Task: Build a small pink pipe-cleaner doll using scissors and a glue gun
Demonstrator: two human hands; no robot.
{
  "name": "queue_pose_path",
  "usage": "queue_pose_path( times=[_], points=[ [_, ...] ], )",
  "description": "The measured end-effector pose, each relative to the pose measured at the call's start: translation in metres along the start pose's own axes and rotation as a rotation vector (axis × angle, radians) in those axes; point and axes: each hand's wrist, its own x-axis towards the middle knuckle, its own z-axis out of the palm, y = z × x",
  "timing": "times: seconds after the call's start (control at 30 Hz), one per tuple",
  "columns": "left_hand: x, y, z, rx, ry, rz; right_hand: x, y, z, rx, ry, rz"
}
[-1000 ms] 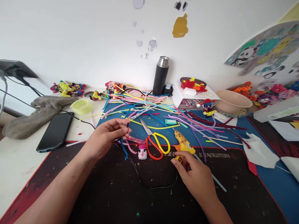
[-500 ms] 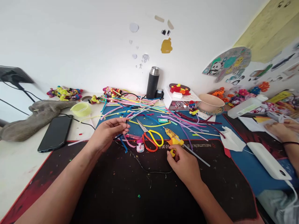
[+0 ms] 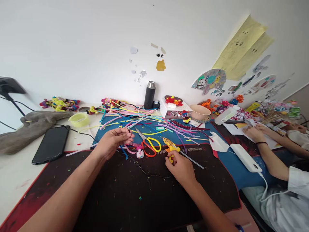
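My left hand (image 3: pixel 114 141) pinches a small black piece (image 3: pixel 129 131) between thumb and fingertips, raised over the mat's upper edge; its exact kind is too small to tell. My right hand (image 3: pixel 182 169) is closed round the handle of a yellow hot glue gun (image 3: pixel 171 145), its nozzle pointing up and left. A translucent glue stick (image 3: pixel 195 161) sticks out of the gun's back. Between the hands lie scissors (image 3: pixel 156 144) with one red and one yellow handle loop, blades apart. Beside them sits a small white doll head (image 3: pixel 139 152) with a pink top.
Coloured pipe cleaners (image 3: pixel 145 117) spread behind the scissors on the blue mat. A black thermos (image 3: pixel 150 96) stands at the wall. A phone (image 3: pixel 51 145) and yellow-green tape roll (image 3: pixel 79 120) lie left. A white power bank (image 3: pixel 245 158) and a co-worker's arm (image 3: pixel 270 154) are at the right.
The camera view has turned right and up, so things appear shifted left and more of the co-workers shows. Both hands keep their holds, with little movement relative to the table.
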Motion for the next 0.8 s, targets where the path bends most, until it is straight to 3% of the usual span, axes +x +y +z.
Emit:
queue_pose_path(
  times=[0.47,0.8],
  points=[
    [-0.003,0.003,0.003,-0.105,-0.051,-0.062,-0.005,0.004,-0.001,0.114,0.026,-0.039],
    [-0.007,0.01,0.006,-0.202,-0.053,-0.118,-0.007,-0.002,-0.007,0.089,-0.054,-0.006]
  ],
)
